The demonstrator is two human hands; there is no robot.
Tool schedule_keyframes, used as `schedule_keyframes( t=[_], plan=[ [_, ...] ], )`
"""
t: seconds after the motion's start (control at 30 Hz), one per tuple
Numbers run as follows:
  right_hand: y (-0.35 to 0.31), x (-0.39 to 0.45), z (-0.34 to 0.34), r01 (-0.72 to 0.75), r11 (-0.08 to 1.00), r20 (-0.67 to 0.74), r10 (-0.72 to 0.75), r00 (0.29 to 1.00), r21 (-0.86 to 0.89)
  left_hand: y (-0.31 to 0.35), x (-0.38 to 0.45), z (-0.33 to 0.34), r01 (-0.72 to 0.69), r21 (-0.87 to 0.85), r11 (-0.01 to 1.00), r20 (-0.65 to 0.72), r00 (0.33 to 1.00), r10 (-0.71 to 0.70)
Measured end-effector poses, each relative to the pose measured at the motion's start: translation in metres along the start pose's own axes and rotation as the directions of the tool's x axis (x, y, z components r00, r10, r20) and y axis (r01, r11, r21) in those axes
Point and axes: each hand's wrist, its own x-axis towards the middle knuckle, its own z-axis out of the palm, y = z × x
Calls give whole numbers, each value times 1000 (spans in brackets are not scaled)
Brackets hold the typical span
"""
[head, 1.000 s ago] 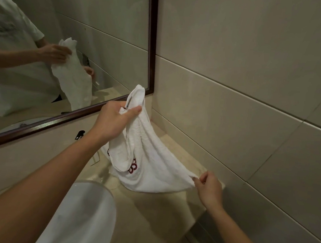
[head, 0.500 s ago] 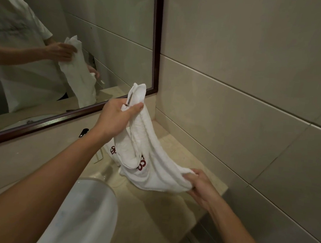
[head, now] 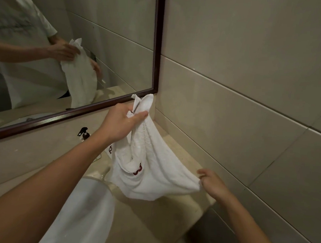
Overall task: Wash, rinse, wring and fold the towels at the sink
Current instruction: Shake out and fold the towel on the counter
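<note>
Beige tiled walls (head: 236, 56) meet at the corner where I stand, with a dark-framed mirror (head: 157, 45) to one side and a pale stone counter (head: 149, 221) below it. My left hand (head: 120, 121) is raised near the mirror's lower corner, fingers and thumb curled tight round a bunched upper end of the white towel (head: 152, 175), a small tuft of cloth poking up above my grip. My right hand (head: 213, 184) is lower and off to the side, close to the wall, pinching the towel's far lower corner between curled fingers and pulling it outward, so the cloth hangs spread between both hands above the counter, not touching the white basin (head: 84, 216) beside it. Some dark red lettering shows on a fold near the middle. I judge that washing and rinsing are behind me, since no water runs and the towel sits clear of the basin; whether it is fully wrung I cannot tell. It looks as if I am opening it out to find the edges, so folding is still to do. A black pump dispenser (head: 83, 133) stands by the back wall.
</note>
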Motion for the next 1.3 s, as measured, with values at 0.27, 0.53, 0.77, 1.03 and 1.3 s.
schedule_keyframes(
  t=[0.27,0.53,0.77,1.03,1.3],
  plan=[
    [-171,-43,-34,691,677,31,-719,694,252,23,2,25,-230,30,973,319,925,209],
    [-179,-31,-70,725,683,265,-687,677,-81,11,-3,16,-196,56,979,405,901,157],
    [-186,-36,-63,742,608,293,-682,670,-283,16,-8,26,-279,153,948,484,858,174],
    [-175,-37,-75,611,789,334,-558,760,-71,17,-14,23,-268,70,961,493,847,200],
    [-193,-42,-81,600,662,283,-532,798,-449,24,-15,27,-291,203,935,500,852,157]
  ],
)
